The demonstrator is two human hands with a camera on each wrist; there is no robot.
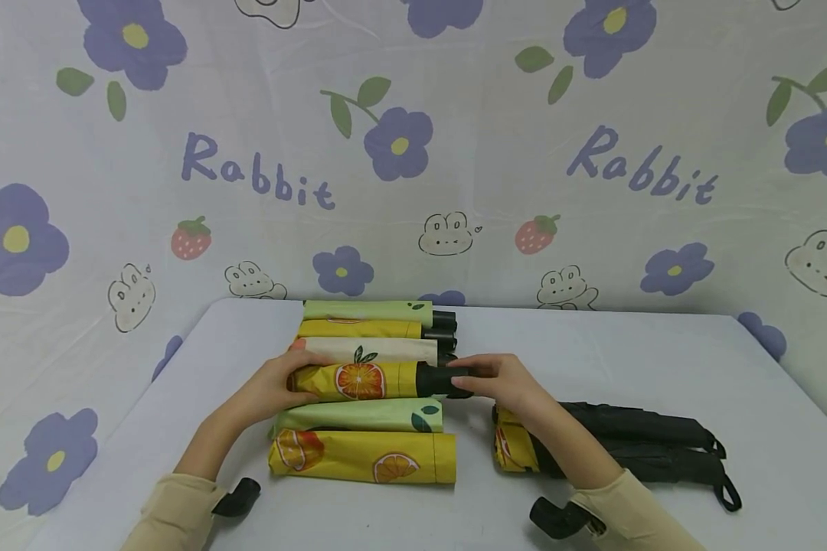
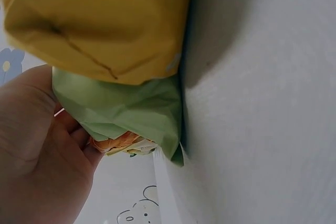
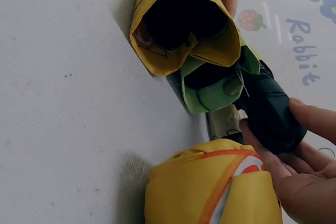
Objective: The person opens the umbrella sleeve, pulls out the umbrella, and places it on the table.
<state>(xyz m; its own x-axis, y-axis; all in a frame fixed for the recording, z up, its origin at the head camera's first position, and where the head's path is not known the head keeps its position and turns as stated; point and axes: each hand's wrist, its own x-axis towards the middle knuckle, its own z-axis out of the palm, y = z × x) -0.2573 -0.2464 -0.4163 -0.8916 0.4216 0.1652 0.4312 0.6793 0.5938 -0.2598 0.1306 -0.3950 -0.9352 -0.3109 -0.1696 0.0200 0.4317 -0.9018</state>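
Observation:
A folded umbrella in a yellow orange-print sleeve (image 1: 393,380) lies across the row, its black end (image 1: 433,379) sticking out to the right. My left hand (image 1: 279,385) grips the sleeve's left end between thumb and fingers. At the other end my right hand (image 1: 501,380) pinches the black part, its thumb also visible in the right wrist view on the black cylinder (image 3: 268,111). Just in front lie a green sleeve (image 1: 372,415) and a yellow sleeve (image 1: 338,457); their right ends gape dark in the right wrist view.
Behind the held umbrella lie a cream one (image 1: 400,350), a yellow one (image 1: 379,329) and a green one (image 1: 365,310). Black folded bundles (image 1: 634,428) with strap loops and a yellow printed end (image 1: 513,444) lie at the right, partly behind my right forearm. The white table (image 1: 593,344) meets a patterned cloth.

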